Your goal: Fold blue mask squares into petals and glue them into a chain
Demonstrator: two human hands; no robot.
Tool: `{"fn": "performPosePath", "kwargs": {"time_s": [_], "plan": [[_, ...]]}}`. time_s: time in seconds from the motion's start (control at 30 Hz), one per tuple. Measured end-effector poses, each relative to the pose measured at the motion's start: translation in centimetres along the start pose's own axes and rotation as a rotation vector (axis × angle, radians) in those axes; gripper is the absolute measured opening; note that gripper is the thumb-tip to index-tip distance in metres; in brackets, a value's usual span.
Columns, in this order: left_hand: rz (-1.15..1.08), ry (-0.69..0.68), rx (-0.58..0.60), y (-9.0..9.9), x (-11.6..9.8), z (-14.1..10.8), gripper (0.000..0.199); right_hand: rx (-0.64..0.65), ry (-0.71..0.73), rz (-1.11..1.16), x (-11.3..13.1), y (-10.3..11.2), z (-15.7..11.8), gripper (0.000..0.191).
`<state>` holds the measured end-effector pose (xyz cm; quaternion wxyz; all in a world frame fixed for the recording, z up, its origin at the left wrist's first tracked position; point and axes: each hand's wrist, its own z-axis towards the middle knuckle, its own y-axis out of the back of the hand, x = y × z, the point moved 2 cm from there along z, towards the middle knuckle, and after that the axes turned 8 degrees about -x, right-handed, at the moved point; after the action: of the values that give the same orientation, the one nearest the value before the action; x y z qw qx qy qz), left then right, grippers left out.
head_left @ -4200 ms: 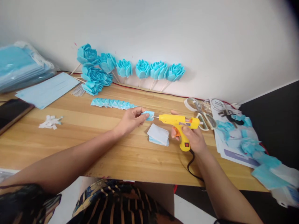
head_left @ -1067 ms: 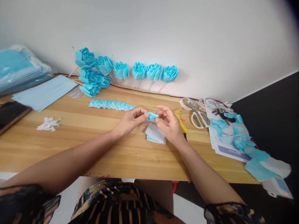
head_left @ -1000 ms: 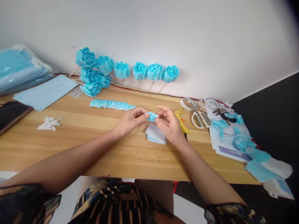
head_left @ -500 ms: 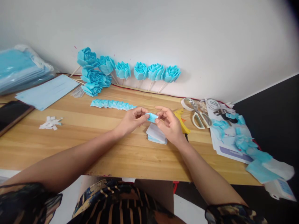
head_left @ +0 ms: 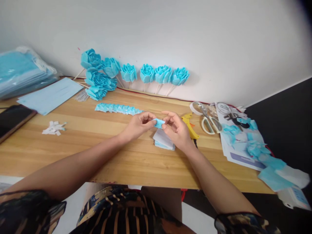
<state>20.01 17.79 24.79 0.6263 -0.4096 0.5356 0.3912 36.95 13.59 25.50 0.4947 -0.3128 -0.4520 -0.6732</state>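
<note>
A small folded blue piece (head_left: 159,123) is pinched between both hands above the wooden table. My left hand (head_left: 143,124) grips its left end, and my right hand (head_left: 174,128) grips its right end. Just beneath lies a stack of white and blue squares (head_left: 163,140), partly covered by my right hand. Behind my left hand runs a row of folded blue pieces (head_left: 118,108). A yellow glue gun (head_left: 190,126) lies to the right of my right hand, partly hidden by it.
Blue flowers on sticks (head_left: 147,73) lean along the wall. Scissors (head_left: 211,125), a tape roll (head_left: 196,108) and papers with blue scraps (head_left: 240,139) lie right. White strips (head_left: 54,128), a phone (head_left: 15,120), blue sheets (head_left: 50,95) and a plastic bag (head_left: 24,73) are left.
</note>
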Motion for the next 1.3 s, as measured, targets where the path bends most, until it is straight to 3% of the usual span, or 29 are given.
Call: {"fn": "performPosePath", "kwargs": {"time_s": [0.47, 0.8, 1.1, 1.3], "plan": [[0.019, 0.027, -0.009, 0.05, 0.18, 0.06, 0.030, 0.033, -0.004, -0.033, 0.29, -0.06, 0.11, 0.041], [0.083, -0.011, -0.017, -0.03, -0.07, -0.18, 0.022, 0.050, 0.008, -0.054, 0.38, -0.14, 0.11, 0.045], [-0.029, 0.072, 0.133, -0.06, -0.47, -0.49, 0.030, 0.021, -0.006, -0.065, 0.24, 0.05, 0.11, 0.041], [-0.059, 0.062, 0.148, -0.01, -0.11, -0.57, 0.033, 0.014, 0.006, -0.059, 0.47, 0.11, 0.11, 0.040]]}}
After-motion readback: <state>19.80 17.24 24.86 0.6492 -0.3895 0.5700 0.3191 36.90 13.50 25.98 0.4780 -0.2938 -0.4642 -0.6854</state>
